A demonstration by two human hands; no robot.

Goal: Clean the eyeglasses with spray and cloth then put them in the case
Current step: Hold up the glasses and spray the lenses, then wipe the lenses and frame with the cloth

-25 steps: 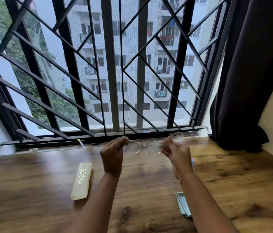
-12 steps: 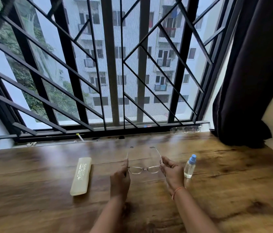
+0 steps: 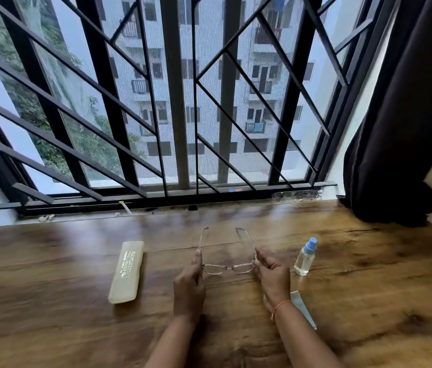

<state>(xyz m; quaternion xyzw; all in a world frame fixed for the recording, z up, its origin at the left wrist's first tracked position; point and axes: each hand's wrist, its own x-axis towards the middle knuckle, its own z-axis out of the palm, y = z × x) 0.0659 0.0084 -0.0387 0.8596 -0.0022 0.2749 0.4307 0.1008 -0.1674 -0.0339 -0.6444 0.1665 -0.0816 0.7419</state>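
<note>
Eyeglasses [image 3: 227,266] were held low over the wooden table [image 3: 50,301], lenses toward us and both temples unfolded, pointing away toward the window grille [image 3: 175,102]. We pinched the frame at its two hinge ends: the left hand [image 3: 189,284] closed thumb and fingers on the left hinge, and the right hand [image 3: 272,274] closed likewise on the right hinge. We could not tell whether the frame rested on the wood or hung just above it. The spray bottle [image 3: 305,257] stood upright just beside the right hand, its blue cap on. The cloth [image 3: 301,306] lay flat beside the right wrist, partly hidden by the forearm. The case [image 3: 127,272] lay shut, well to the left of the left hand. We judged the step in hand to be setting the eyeglasses down or steadying them before spraying, with cleaning not yet begun. To do this well, we advised keeping the fingertips on the hinges and off the lenses, since a print there would add work. We advised resting the frame on its folded-out temples with the lenses clear of the wood. We also advised holding on with the left hand while the right hand reached for the bottle, as the thin frame looked light and easily tipped.
</note>
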